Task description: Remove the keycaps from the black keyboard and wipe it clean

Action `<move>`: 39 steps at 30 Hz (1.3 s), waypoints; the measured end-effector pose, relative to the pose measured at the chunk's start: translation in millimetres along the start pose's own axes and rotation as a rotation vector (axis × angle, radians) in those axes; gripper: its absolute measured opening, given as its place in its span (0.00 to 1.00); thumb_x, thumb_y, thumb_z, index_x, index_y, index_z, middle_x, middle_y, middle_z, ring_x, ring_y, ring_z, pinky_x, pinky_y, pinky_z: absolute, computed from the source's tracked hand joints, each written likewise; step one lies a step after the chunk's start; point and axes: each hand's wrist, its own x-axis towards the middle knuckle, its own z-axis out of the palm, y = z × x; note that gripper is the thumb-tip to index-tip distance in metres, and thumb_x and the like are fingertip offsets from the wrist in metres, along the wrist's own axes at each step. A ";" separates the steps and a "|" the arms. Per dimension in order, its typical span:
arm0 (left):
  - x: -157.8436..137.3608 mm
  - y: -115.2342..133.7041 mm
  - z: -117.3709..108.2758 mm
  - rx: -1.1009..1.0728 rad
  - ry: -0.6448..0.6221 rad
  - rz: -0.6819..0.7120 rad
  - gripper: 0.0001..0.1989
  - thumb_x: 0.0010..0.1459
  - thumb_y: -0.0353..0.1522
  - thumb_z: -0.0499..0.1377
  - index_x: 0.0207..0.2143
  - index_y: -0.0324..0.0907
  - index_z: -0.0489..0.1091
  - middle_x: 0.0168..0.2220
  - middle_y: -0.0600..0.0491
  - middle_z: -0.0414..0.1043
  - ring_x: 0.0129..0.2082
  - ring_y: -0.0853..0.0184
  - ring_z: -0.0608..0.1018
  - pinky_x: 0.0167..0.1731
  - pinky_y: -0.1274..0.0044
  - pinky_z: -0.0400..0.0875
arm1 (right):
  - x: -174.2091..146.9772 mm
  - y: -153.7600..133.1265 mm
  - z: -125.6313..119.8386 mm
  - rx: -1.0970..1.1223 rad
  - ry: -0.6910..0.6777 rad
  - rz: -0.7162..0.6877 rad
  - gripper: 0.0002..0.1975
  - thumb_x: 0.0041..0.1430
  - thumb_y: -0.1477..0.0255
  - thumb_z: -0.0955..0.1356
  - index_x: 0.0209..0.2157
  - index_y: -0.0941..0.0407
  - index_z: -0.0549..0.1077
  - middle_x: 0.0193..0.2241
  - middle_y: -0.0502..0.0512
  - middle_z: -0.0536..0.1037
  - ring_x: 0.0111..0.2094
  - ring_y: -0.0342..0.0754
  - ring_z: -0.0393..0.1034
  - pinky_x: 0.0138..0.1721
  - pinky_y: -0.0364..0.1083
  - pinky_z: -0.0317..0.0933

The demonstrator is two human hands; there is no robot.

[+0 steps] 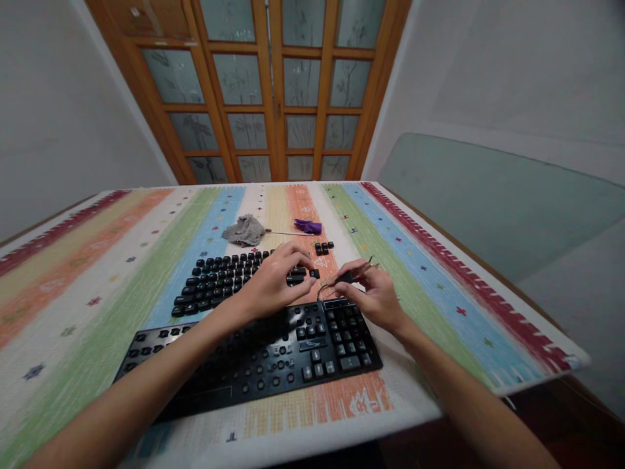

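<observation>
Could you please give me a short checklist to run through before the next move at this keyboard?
1. Keyboard resting on the striped tablecloth: ok.
2. Black tool held in the right hand: ok, its thin wires stick out.
3. Left hand gripping the small black keycap at its fingertips: cannot tell, grip or mere nearness.
4. Loose keycaps off the keyboard: ok, laid in rows behind it.
5. Unblocked view of the keyboard: not ok, the left forearm crosses it.
6. Grey cloth apart from the keyboard: ok.

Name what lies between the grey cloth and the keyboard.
In the head view, rows of black keycaps, partly hidden by the left hand, lie between the grey cloth and keyboard.
</observation>
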 end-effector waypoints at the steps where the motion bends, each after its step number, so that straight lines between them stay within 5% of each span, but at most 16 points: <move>1: 6.5 -5.9 2.5 0.026 0.015 0.009 0.04 0.59 0.28 0.61 0.38 0.41 0.70 0.42 0.50 0.71 0.45 0.63 0.73 0.46 0.68 0.71 | -0.2 -0.6 -0.2 -0.020 -0.006 -0.017 0.11 0.61 0.62 0.71 0.36 0.57 0.74 0.30 0.54 0.79 0.29 0.45 0.76 0.31 0.44 0.71; 6: 39.0 -37.8 32.9 0.126 0.014 0.048 0.03 0.58 0.26 0.61 0.36 0.40 0.71 0.44 0.47 0.68 0.48 0.60 0.71 0.49 0.65 0.69 | -3.1 -4.3 0.8 -0.137 -0.101 -0.125 0.10 0.62 0.64 0.71 0.35 0.57 0.75 0.30 0.54 0.80 0.27 0.44 0.74 0.28 0.43 0.67; 17: 77.6 -73.9 99.5 0.377 -0.215 -0.066 0.04 0.56 0.25 0.58 0.35 0.36 0.72 0.47 0.41 0.68 0.46 0.55 0.68 0.46 0.64 0.69 | -5.9 -5.4 7.4 -0.122 -0.179 -0.221 0.10 0.62 0.65 0.71 0.35 0.58 0.76 0.30 0.55 0.82 0.26 0.44 0.74 0.29 0.44 0.67; 39: 87.3 -82.2 111.6 0.457 -0.303 -0.128 0.08 0.56 0.25 0.55 0.34 0.35 0.74 0.46 0.39 0.69 0.48 0.53 0.68 0.48 0.61 0.69 | -4.9 -9.2 6.5 -0.138 -0.189 -0.231 0.12 0.63 0.62 0.70 0.35 0.58 0.76 0.29 0.54 0.81 0.24 0.42 0.72 0.28 0.43 0.66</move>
